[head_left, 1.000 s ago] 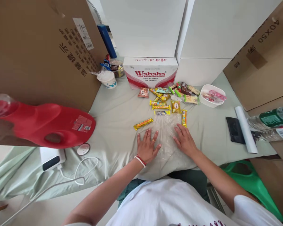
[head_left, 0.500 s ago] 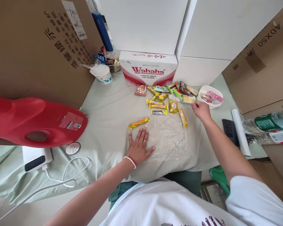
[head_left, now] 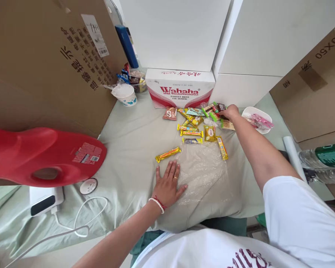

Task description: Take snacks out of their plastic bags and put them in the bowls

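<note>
My left hand (head_left: 169, 183) lies flat with fingers spread on the left edge of a clear plastic bag (head_left: 205, 169) spread on the pale green cloth. My right hand (head_left: 229, 111) is stretched far forward onto the pile of wrapped snacks (head_left: 201, 121), fingers curled down over the dark and green packets at the pile's back right; what they grip, if anything, is hidden. A long orange bar (head_left: 168, 154) lies alone just beyond my left fingertips. A yellow bar (head_left: 222, 142) rests at the bag's far right corner.
A Wahaha water carton (head_left: 180, 89) stands behind the snacks. White bowl (head_left: 257, 120) with pink packets at right. Paper cup (head_left: 125, 93), large cardboard box (head_left: 44, 63) and red jug (head_left: 41, 156) at left; power bank (head_left: 46, 195) with cable. Bottles (head_left: 322, 160) and paper roll (head_left: 294, 156) at right.
My right hand left the plastic bag, swung out right, then reached forward onto the back of the snack pile. My left hand stayed flat on the bag.
</note>
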Tool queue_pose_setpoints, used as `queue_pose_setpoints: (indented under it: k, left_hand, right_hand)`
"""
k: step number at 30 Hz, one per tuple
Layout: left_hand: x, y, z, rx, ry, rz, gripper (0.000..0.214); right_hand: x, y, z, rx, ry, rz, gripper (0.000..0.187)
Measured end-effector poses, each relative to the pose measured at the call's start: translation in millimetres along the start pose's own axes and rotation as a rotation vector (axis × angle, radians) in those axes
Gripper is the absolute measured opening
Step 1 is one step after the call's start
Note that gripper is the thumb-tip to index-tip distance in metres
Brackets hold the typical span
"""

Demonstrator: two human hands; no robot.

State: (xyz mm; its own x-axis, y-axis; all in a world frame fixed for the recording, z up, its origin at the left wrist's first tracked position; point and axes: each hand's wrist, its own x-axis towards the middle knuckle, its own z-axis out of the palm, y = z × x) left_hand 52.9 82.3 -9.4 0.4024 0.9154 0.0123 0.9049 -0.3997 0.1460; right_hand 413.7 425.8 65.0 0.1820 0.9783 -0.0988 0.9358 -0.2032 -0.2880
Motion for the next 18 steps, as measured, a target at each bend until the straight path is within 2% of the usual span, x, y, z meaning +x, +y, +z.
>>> queue_pose_setpoints:
  k: [1, 3, 7, 10, 12, 15, 18]
  left_hand:
    - [-0.1, 0.0, -0.2, 0.002, -0.001, 0.0, 0.081]
    - [-0.1, -0.1, -0.9, 0.003, -0.003, 0.001, 0.081]
    - [0.0, -0.4, -2.1, 0.001, 0.004, 0.002, 0.079]
    - [0.4, -0.2, -2.8, -0.004, 0.005, 0.004, 0.078]
    - [0.5, 0.2, -3.2, -0.005, 0.004, 0.0, 0.079]
    - [0.2, 0.4, -3.5, -0.002, 0.003, -0.008, 0.079]
    - [-0.4, 0.1, -2.9, 0.003, 0.005, -0.003, 0.081]
  right_hand:
    - [3.9, 8.7, -4.7, 0.01, -0.032, -0.008, 0.051]
    - [11.1, 29.2, -17.9, -0.042, -0.045, -0.045, 0.049]
    - [19.3, 65.4, -39.9, -0.254, 0.013, -0.32, 0.05]
    - [20.4, 74.6, -38.1, -0.411, -0.083, -0.589, 0.053]
    - [20.5, 72.9, -29.7, -0.474, -0.157, -0.706, 0.06]
    - [21.4, 67.3, -17.0, -0.513, -0.207, -0.735, 0.059]
    - [22.1, 63.4, -16.2, -0.504, -0.147, -0.676, 0.054]
